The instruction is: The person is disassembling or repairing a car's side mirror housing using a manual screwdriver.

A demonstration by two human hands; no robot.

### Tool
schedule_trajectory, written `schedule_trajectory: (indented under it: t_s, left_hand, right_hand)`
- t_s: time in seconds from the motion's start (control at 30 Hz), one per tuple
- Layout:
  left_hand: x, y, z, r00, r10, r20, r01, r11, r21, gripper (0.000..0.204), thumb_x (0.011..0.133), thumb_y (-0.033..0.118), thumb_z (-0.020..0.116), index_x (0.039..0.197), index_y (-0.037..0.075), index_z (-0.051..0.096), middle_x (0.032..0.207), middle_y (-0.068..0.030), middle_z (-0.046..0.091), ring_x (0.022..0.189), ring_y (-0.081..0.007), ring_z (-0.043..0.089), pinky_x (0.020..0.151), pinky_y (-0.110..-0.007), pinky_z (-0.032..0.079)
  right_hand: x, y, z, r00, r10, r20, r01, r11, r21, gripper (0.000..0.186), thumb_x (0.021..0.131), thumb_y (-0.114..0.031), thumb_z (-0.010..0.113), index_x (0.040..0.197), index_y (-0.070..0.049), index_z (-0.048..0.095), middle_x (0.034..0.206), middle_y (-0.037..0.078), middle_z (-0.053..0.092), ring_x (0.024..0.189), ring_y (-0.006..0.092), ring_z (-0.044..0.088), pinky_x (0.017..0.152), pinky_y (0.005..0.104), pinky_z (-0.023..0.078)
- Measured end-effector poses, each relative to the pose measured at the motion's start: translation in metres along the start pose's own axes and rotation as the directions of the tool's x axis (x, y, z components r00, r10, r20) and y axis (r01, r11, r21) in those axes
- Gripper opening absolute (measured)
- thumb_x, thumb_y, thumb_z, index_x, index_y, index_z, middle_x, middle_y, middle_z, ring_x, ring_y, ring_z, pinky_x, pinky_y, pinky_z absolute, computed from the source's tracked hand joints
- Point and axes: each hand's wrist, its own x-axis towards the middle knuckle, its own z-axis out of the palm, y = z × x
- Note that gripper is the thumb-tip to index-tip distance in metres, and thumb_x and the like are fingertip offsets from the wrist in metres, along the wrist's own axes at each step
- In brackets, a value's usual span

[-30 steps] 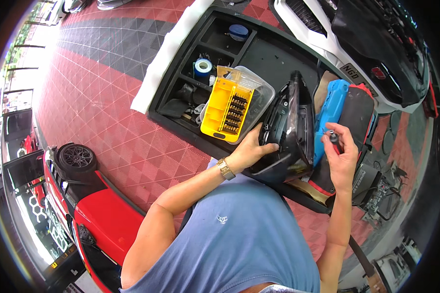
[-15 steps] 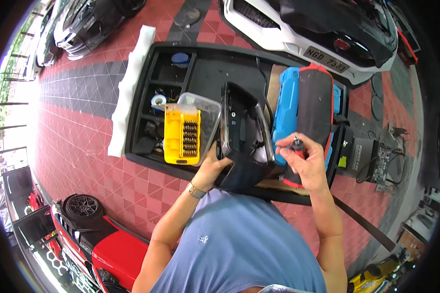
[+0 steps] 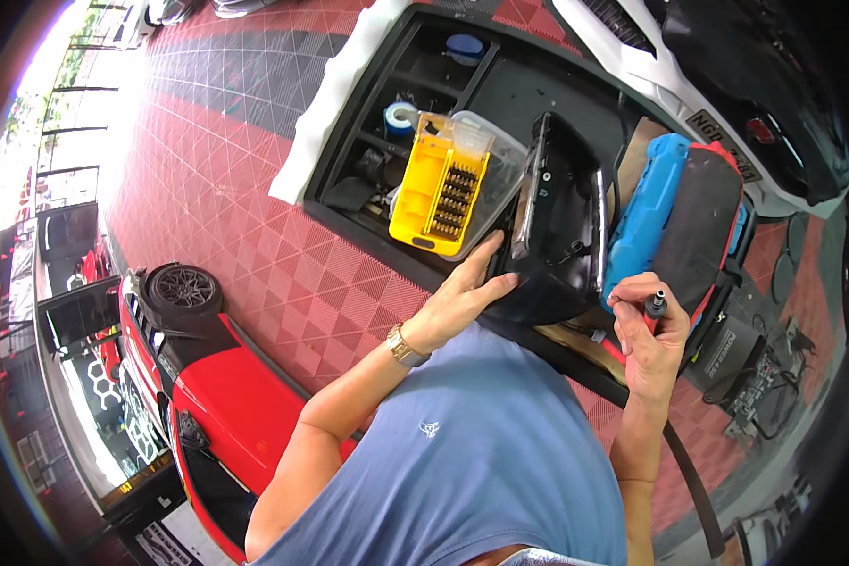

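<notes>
The left hand (image 3: 462,297) is steadying the glossy black plastic housing (image 3: 557,222), fingers spread. The right hand (image 3: 653,330) is closed round a small red-black screwdriver (image 3: 653,309), prob. w/ screw work underway; next it needs the tip lined up to a screw.

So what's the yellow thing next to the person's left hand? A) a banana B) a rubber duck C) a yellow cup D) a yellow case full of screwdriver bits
D: the yellow case lies open with rows of dark bits in it, just above the left hand in the picture.
</notes>
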Motion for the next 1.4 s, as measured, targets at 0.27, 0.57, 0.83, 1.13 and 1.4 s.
schedule_trajectory:
  t_s: [0.27,0.57,0.83,1.13,1.4]
  left_hand:
    - [-0.021,0.011,-0.029,0.992,0.025,0.120,-0.050,0.977,0.208,0.072,0.097,0.024,0.064,0.152,-0.004,0.028,0.160,-0.0200,0.027,0.144,-0.0290,0.034,0.114,-0.038,0.033]
    - [-0.048,0.076,-0.060,0.866,0.456,0.204,-0.498,0.756,0.424,0.033,0.082,-0.005,0.073,0.114,0.002,0.068,0.093,-0.0088,0.069,0.082,-0.0149,0.067,0.070,-0.027,0.054]
    - [-0.027,0.062,-0.087,0.913,0.358,0.194,-0.378,0.923,0.074,0.012,0.088,-0.002,0.071,0.100,-0.002,0.068,0.098,-0.0078,0.065,0.088,-0.0133,0.063,0.077,-0.027,0.052]
    - [-0.004,0.049,-0.095,0.845,0.521,0.116,-0.533,0.836,0.130,0.016,0.085,-0.003,0.073,0.100,0.004,0.070,0.094,-0.0029,0.061,0.080,-0.0076,0.058,0.068,-0.022,0.048]
    - [-0.001,0.052,-0.094,0.763,0.625,0.166,-0.631,0.663,0.403,0.018,0.082,-0.003,0.075,0.097,0.006,0.071,0.090,-0.0015,0.059,0.070,-0.0093,0.055,0.061,-0.023,0.045]
  right_hand:
    - [-0.010,-0.001,0.062,0.999,0.036,0.009,-0.036,0.999,-0.032,0.014,0.086,0.012,0.066,0.096,0.003,0.069,0.093,0.009,0.066,0.083,0.0120,0.062,0.077,0.0242,0.051]
    - [-0.017,0.025,0.143,0.997,-0.015,-0.078,0.008,0.996,-0.086,0.015,0.089,0.003,0.068,0.104,-0.001,0.067,0.091,0.006,0.066,0.080,0.0106,0.063,0.073,0.0231,0.049]
    - [-0.009,0.039,0.171,0.987,-0.097,-0.129,0.065,0.970,-0.236,0.017,0.088,0.000,0.071,0.104,-0.003,0.066,0.086,0.003,0.066,0.076,0.0058,0.058,0.069,0.0209,0.046]
    - [0.007,0.069,0.182,0.983,-0.054,-0.173,0.034,0.993,-0.114,0.017,0.091,0.000,0.069,0.107,-0.002,0.065,0.091,-0.002,0.069,0.078,0.0015,0.056,0.072,0.0182,0.046]
    - [0.008,0.071,0.180,0.982,-0.045,-0.183,0.031,0.996,-0.082,0.017,0.092,0.003,0.067,0.108,-0.001,0.065,0.095,-0.001,0.068,0.080,0.0016,0.056,0.073,0.0181,0.046]
